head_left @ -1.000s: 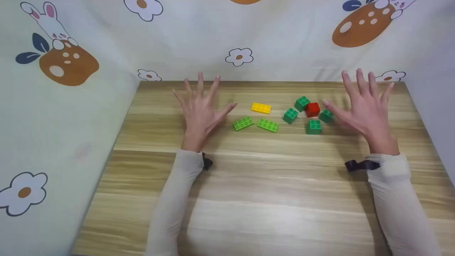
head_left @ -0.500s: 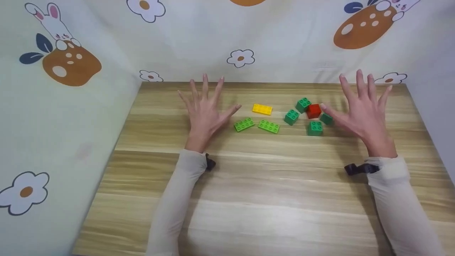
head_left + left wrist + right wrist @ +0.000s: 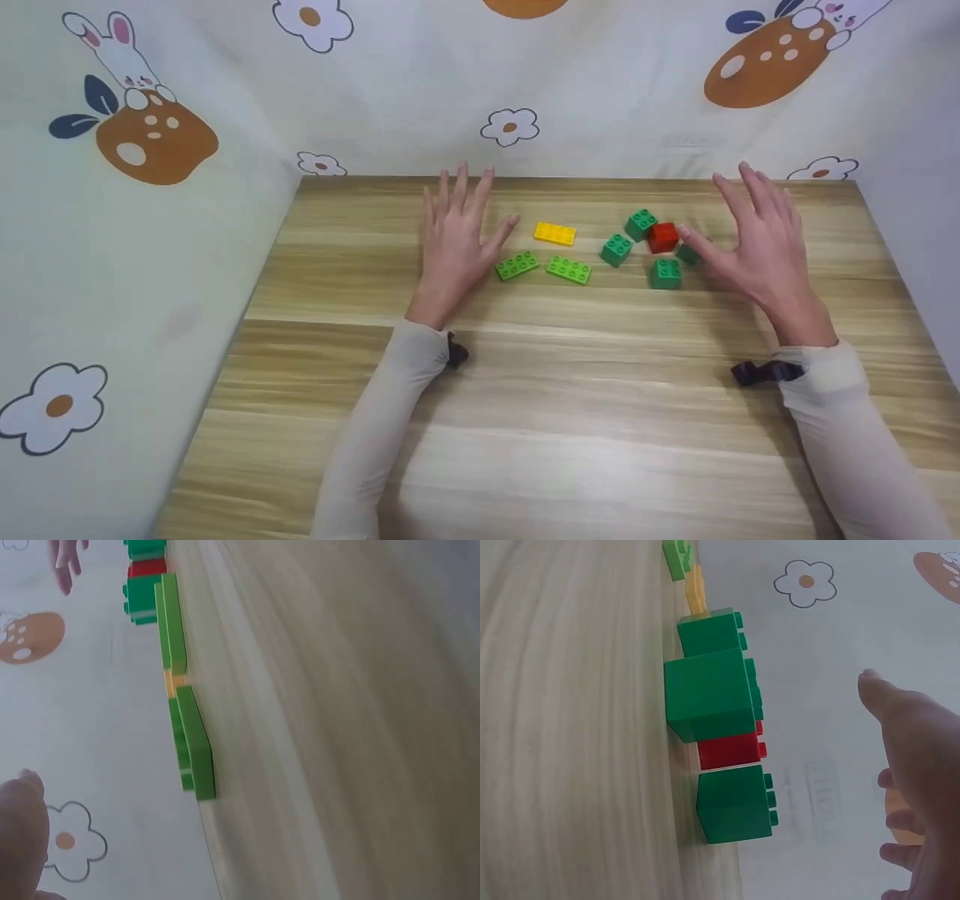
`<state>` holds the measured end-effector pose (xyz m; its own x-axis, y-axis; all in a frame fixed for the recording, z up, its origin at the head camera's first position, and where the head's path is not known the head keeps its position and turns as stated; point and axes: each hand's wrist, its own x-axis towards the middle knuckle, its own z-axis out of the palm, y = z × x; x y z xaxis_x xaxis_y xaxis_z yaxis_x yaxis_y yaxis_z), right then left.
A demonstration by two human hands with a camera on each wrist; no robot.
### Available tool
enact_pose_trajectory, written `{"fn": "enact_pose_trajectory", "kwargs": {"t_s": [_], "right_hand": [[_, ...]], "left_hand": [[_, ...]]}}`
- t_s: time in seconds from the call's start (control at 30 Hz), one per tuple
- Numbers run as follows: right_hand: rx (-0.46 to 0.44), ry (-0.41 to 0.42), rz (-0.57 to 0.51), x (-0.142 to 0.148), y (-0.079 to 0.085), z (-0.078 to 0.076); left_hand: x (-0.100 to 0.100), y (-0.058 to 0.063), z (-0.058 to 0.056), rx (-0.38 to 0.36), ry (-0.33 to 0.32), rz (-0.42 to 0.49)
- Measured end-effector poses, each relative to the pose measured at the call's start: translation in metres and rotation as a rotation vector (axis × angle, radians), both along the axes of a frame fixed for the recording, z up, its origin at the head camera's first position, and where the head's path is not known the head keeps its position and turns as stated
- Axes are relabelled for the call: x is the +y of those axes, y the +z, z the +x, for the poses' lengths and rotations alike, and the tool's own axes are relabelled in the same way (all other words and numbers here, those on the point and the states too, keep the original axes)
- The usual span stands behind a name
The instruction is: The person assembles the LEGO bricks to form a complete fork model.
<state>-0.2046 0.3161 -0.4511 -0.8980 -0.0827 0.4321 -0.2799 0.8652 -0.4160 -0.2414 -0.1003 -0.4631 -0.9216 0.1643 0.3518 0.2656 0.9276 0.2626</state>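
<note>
My left hand [image 3: 454, 244] hovers with its fingers straight and holds nothing; its thumb is close to a light green flat brick [image 3: 517, 266]. A second light green flat brick [image 3: 568, 270] lies to the right, and a yellow flat brick [image 3: 555, 233] sits behind the pair. Over on the right, my right hand [image 3: 765, 251] is spread and holds nothing. Its thumb partly covers a dark green brick [image 3: 688, 253]. Beside that stands a red brick [image 3: 663, 238], with more dark green bricks [image 3: 616, 250] around it. In the right wrist view the thumb [image 3: 881, 694] is apart from the bricks.
All the bricks lie toward the back of the wooden table [image 3: 555, 390]. A patterned cloth [image 3: 592, 82] hangs behind the table's back edge, and more cloth borders the left and right sides. Each wrist carries a black camera mount [image 3: 765, 371].
My left hand has moved right, toward the light green bricks, and its fingers have drawn closer together. The right hand's fingers have also come together and bent slightly. The bricks lie as before.
</note>
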Motion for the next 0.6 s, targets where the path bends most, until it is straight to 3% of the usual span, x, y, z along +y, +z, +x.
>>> {"fn": "enact_pose_trajectory", "kwargs": {"t_s": [0.2,0.33,0.6], "right_hand": [[0.099,0.044,-0.057,-0.004,-0.002,0.007],[0.126,0.081,-0.073,-0.008,-0.002,0.012],[0.025,0.154,-0.081,-0.014,-0.004,0.019]], "left_hand": [[0.019,0.005,0.009,0.085,-0.099,0.053],[0.035,0.007,0.015,0.094,-0.168,0.093],[0.064,0.005,0.021,0.073,-0.287,0.1]]}}
